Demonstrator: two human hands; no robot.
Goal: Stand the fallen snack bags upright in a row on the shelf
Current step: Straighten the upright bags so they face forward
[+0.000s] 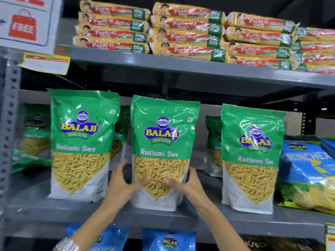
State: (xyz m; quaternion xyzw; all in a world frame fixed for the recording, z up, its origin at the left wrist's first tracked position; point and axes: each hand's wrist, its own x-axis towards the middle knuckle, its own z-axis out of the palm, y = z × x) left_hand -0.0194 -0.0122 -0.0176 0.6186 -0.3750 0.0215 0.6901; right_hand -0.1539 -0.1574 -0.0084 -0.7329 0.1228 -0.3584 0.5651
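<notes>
Three green Balaji Ratlami Sev bags stand upright in a row on the grey middle shelf (54, 212). The middle bag (163, 134) is gripped low on both sides: my left hand (123, 182) holds its left edge and my right hand (184, 182) its right edge, thumbs across the front. The left bag (81, 142) and the right bag (252, 156) stand free on either side. Behind them more green bags show, one leaning at the far left (34, 134) and one lying flat (27, 160).
Stacked Parle-G biscuit packs (186, 33) fill the shelf above. A blue Crunchex chip bag (306, 174) leans at the right end of the middle shelf. Blue Balaji bags (168, 240) sit on the shelf below. A perforated steel upright (9, 124) bounds the left side.
</notes>
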